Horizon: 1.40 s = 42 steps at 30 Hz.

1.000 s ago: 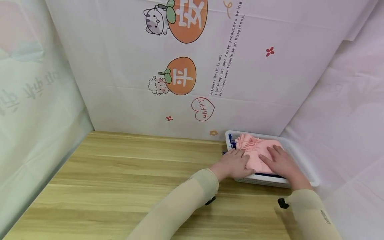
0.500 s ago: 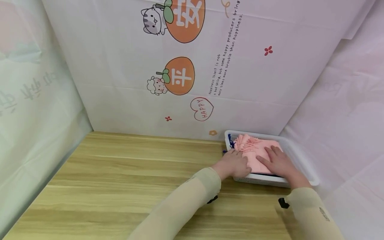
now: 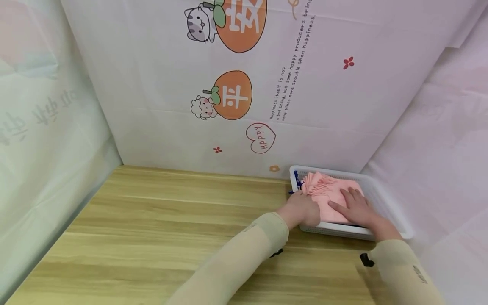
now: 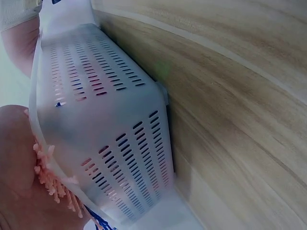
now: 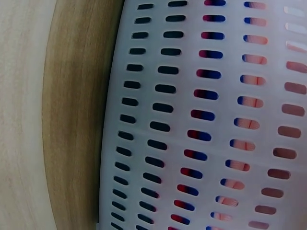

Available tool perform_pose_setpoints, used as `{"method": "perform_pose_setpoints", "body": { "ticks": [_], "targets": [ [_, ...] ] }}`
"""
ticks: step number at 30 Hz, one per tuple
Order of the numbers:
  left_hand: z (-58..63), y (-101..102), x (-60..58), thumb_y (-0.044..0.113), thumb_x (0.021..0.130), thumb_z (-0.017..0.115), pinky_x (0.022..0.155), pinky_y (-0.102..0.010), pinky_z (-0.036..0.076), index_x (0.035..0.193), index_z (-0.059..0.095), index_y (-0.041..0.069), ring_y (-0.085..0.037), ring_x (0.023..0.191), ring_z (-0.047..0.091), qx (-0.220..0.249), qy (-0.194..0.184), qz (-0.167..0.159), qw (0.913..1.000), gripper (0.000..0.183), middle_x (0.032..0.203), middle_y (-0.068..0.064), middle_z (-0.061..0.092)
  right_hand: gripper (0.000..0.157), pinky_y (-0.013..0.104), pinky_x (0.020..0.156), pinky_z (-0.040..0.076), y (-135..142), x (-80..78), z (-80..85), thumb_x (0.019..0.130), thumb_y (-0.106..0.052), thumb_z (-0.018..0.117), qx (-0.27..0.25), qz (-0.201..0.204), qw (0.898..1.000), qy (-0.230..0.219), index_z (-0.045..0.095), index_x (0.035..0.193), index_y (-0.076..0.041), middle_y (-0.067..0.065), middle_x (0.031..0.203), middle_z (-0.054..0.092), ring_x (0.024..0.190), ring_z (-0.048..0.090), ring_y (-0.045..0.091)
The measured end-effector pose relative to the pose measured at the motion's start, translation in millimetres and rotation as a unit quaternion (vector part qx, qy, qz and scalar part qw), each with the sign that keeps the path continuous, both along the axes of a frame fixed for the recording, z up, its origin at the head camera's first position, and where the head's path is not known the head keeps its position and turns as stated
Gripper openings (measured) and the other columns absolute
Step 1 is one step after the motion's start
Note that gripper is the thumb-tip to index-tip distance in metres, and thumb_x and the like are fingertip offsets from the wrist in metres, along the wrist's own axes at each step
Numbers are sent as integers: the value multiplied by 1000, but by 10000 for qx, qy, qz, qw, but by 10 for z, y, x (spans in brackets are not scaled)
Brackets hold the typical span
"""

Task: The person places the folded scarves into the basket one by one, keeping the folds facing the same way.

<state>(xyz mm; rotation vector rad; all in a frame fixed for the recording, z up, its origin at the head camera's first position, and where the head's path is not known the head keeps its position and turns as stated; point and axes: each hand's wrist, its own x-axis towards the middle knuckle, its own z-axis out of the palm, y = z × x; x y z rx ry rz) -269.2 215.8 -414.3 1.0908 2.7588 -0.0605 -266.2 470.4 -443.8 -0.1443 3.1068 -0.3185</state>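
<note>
A folded pink scarf with a fringe lies in a white perforated basket at the table's back right. Dark blue fabric shows beneath it, and blue strands poke out at the basket's left end. My left hand is at the scarf's left edge, against the basket's near left rim; its fingertips are hidden. In the left wrist view, pink fringe hangs over the rim beside that hand. My right hand rests spread on top of the scarf, thumb pointing left.
The wooden table extends left and forward of the basket. A printed sheet stands upright behind it, with white sheets on both sides. Red and blue fabric shows through the basket's slots in the right wrist view.
My left hand has gone from lying with its thumb spread on the scarf to dipping down at the left rim, thumb drawn in. The right hand stays on the scarf.
</note>
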Motion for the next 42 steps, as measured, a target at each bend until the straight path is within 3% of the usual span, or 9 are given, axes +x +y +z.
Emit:
{"method": "perform_pose_setpoints", "body": {
  "ticks": [7,20,23,26,28,31,34,38,42],
  "targets": [
    [12,25,-3,35,111,50,126,-31,22,85,72,31,-4,114,59,-113,-60,-45,9999,35,105,13,70,107,88,119,12,6,22,12,111,-68,49,8,-12,9999,-163,22,166,20,50,170,10,157,8,70],
    [137,49,8,36,112,48,126,-35,29,89,74,29,-8,105,60,-436,-330,35,9985,34,100,13,70,111,86,121,10,-12,-25,17,110,-71,49,85,-56,9989,-458,18,167,19,50,171,7,159,6,68],
    [163,57,22,37,112,49,124,-35,32,96,76,30,-8,107,60,-491,-307,84,9983,32,107,14,71,113,86,122,9,-25,-19,32,109,-72,49,86,-100,9987,-502,18,167,19,50,171,6,159,5,68],
    [179,73,35,38,112,48,124,-34,33,117,81,32,-8,122,60,-539,-273,167,9980,34,139,12,70,113,86,122,9,-47,4,59,109,-72,50,82,-119,9986,-510,18,167,20,50,171,7,158,5,68],
    [178,81,40,39,113,46,126,-33,31,136,78,34,-10,138,56,-591,-265,219,9977,40,162,8,57,113,86,122,9,-58,15,72,109,-72,50,93,-110,9987,-493,18,166,21,51,170,8,158,6,69],
    [168,82,42,40,114,44,130,-33,27,153,68,37,-12,155,43,-615,-234,294,9974,46,178,6,36,113,86,122,9,-76,22,86,109,-71,50,64,-100,9988,-478,18,166,21,52,170,9,158,6,69],
    [155,76,46,40,113,45,132,-31,23,148,72,38,-9,158,38,-571,-218,335,9976,44,176,11,40,113,86,122,8,-83,27,90,109,-71,50,48,-109,9988,-479,18,165,22,52,169,8,158,6,69],
    [135,78,50,39,112,47,132,-30,22,130,80,39,-5,153,46,-472,-208,386,9979,37,161,19,57,113,87,121,8,-77,24,83,109,-71,51,25,-129,9988,-471,18,165,22,52,170,7,158,5,70],
    [119,88,50,41,112,47,134,-32,16,132,79,40,-6,156,42,-546,-168,421,9975,38,156,22,60,113,87,121,7,-61,8,69,109,-70,51,-17,-125,9988,-478,17,165,22,52,169,7,157,4,70]
  ]
}}
